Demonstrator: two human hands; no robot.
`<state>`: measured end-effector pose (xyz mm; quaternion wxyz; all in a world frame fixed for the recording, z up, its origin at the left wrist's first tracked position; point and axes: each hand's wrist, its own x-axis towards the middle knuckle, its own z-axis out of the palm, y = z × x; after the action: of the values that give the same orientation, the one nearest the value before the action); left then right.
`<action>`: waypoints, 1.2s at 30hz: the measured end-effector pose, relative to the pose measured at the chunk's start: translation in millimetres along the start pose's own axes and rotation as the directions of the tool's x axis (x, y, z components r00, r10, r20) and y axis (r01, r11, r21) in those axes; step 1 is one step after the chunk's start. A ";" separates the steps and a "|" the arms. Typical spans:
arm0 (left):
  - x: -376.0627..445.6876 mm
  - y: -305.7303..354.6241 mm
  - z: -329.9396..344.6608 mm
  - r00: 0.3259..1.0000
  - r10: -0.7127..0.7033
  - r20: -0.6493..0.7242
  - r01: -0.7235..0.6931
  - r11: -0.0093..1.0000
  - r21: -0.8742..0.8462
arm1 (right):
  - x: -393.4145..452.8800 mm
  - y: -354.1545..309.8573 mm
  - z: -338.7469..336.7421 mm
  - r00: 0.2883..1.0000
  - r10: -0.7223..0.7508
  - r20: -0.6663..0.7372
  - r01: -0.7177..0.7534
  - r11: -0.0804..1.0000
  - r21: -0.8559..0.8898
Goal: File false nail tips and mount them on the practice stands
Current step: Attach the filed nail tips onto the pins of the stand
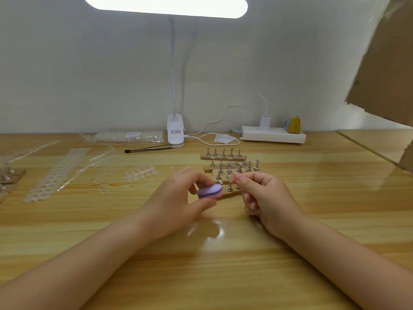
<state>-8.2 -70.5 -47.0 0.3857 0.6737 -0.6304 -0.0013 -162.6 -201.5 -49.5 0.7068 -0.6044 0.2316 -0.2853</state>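
Wooden desk (290,231), left hand (178,204) gripping purple buffer (209,191), right hand (266,198) pinching nail tip (229,176), lamp label (175,131) unreadable

Practice stands (228,163) crowd just beyond hands; nail strips (55,173) clutter left; near table (201,265) bare.

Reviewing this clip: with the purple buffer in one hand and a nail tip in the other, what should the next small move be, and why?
Probably bring the nail tip, pinched by the right hand, against the purple buffer that the left hand holds. The two sit close but apart, so filing seems not yet under way.
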 end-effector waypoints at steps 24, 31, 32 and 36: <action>-3.9 9.3 7.1 0.926 0.117 -0.358 -0.048 0.980 0.195 | 2.0 8.8 1.3 0.956 -0.035 0.290 0.049 0.998 -0.040; -3.2 6.8 4.6 0.917 0.229 -0.327 -0.111 0.933 0.342 | 1.0 6.0 0.9 0.948 -0.016 0.317 0.022 1.000 -0.015; -3.6 5.8 4.2 0.908 0.243 -0.342 -0.123 0.933 0.337 | 1.1 5.8 1.1 0.951 -0.015 0.308 0.018 1.000 -0.007; -3.0 12.3 7.5 0.881 0.337 -0.331 -0.260 0.931 0.255 | -0.5 5.5 1.6 0.953 -0.018 0.303 0.026 0.999 -0.024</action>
<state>-22.9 -70.7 -47.2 0.4221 0.5918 -0.6399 0.2493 -161.3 -199.4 -54.7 0.7221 -0.6535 0.1179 -0.1940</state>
